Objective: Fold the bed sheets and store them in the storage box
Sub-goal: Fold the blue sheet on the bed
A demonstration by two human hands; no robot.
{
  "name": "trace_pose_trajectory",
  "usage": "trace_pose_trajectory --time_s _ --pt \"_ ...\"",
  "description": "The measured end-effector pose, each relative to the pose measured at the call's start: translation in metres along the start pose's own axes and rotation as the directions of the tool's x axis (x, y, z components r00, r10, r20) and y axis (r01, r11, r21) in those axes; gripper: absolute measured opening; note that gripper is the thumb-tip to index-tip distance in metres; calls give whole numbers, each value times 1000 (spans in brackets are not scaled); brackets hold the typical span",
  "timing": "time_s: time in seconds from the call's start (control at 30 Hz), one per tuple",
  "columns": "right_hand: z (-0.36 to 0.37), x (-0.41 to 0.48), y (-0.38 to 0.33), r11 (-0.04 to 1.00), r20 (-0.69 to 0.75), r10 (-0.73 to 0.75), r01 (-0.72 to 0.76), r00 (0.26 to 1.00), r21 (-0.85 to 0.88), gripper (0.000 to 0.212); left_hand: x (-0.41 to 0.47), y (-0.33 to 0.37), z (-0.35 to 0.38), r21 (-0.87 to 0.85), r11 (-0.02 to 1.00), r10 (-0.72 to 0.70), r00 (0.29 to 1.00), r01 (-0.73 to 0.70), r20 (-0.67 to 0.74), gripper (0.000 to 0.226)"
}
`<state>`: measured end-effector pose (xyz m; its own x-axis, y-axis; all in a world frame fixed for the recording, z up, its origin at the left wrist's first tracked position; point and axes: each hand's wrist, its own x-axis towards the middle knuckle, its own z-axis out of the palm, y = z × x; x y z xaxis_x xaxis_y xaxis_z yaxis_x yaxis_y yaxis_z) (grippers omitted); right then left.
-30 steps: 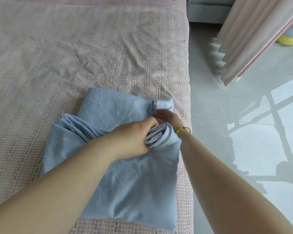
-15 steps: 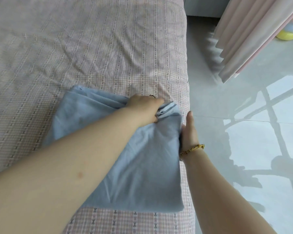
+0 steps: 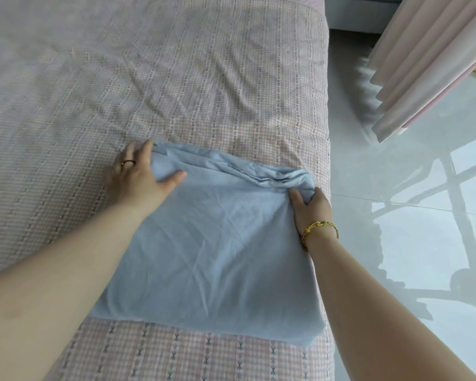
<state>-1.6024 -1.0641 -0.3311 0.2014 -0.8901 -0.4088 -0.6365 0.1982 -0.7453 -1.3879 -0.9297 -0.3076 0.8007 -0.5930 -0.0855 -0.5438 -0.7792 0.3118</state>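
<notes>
The blue sheet (image 3: 217,243) lies on the bed (image 3: 176,78) as a rough square pad, close to the bed's right edge. Its near and side edges are fairly straight. Its far edge is bunched into loose ridges towards the right corner.

Your left grip (image 3: 138,177) rests at the far left corner, released: fingers straight on the bed just beside the sheet, thumb lying on the cloth. Your right grip (image 3: 312,210) is at the far right corner, thumb on top and fingers curled round the bunched edge, grasping the sheet.

A second ago both grips were together at the middle, carrying a gathered fold. Half a second ago the left was at the far right corner and the right lay flat along the side edge. Now they have parted to the two far corners, so that fold looks laid down and you are squaring it.

The ridges probably need smoothing before another fold. No storage box is in view, so storing is not yet begun.

To the right are pale shiny floor (image 3: 396,188) and a pink curtain (image 3: 423,64).
</notes>
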Motion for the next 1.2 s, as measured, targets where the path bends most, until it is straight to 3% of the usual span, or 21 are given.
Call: trace_pose_trajectory --time_s 0.1,0.17,0.3,0.4,0.47,0.53,0.6,0.67,0.77,0.87,0.93,0.97,1.0,1.03,1.07,1.1,1.13,1.2 --pt "2 5 -3 997 -17 38 -39 999 -65 40 -1 -16 -1 -243 922 -273 950 303 149 83" --pt "3 8 -5 993 -38 103 -105 994 -50 50 -2 -24 3 -320 862 -328 914 394 240 78" --pt "0 3 -1 964 -69 262 -259 963 51 71 1 -36 1 -460 755 -320 876 466 362 63" --pt "-6 -5 2 965 -11 257 -256 966 50 67 -5 -50 -17 -534 595 -149 736 600 661 39" --pt "-11 -16 6 963 84 247 -254 965 89 62 -18 -61 -25 -499 606 -76 669 620 739 30" --pt "-13 -35 9 962 158 245 -260 957 79 63 -36 -64 -25 -486 659 -128 722 575 680 32" --pt "-14 -55 8 969 154 232 -242 960 49 60 -52 -59 -27 -584 624 -180 823 519 538 34" --pt "-20 -72 4 981 110 172 -180 979 67 45 -64 -56 -39 -666 588 -204 881 459 428 30" --pt "-25 -104 0 987 75 75 -85 994 137 24 -89 -70 -62 -677 637 -243 929 369 277 22" --pt "-15 -128 13 995 60 39 -44 997 86 36 -119 -89 -65 -613 703 -293 932 360 211 41" --pt "-3 -138 30 990 51 96 -90 994 -108 64 -137 -101 -50 -423 813 -346 917 400 200 62" --pt "3 -145 31 956 -34 107 -112 994 -273 72 -145 -105 -44 -321 881 -315 938 347 148 67" --pt "9 -152 30 908 -156 7 -72 988 -413 69 -151 -104 -39 -234 948 -207 976 217 67 67" --pt "18 -161 26 862 -244 -205 57 948 -503 62 -154 -101 -32 -166 986 -35 999 35 6 66" --pt "32 -169 21 788 -219 -428 243 877 -565 57 -154 -97 -24 -95 984 151 989 -151 -3 66" --pt "46 -176 14 668 -92 -597 431 797 -607 55 -150 -89 -17 -19 949 315 949 -315 31 64" --pt "63 -176 14 528 104 -675 576 731 -624 56 -143 -83 -9 43 902 426 901 -430 77 64" --pt "83 -165 9 321 434 -608 706 664 -631 60 -124 -62 -5 104 857 473 850 -505 233 73"
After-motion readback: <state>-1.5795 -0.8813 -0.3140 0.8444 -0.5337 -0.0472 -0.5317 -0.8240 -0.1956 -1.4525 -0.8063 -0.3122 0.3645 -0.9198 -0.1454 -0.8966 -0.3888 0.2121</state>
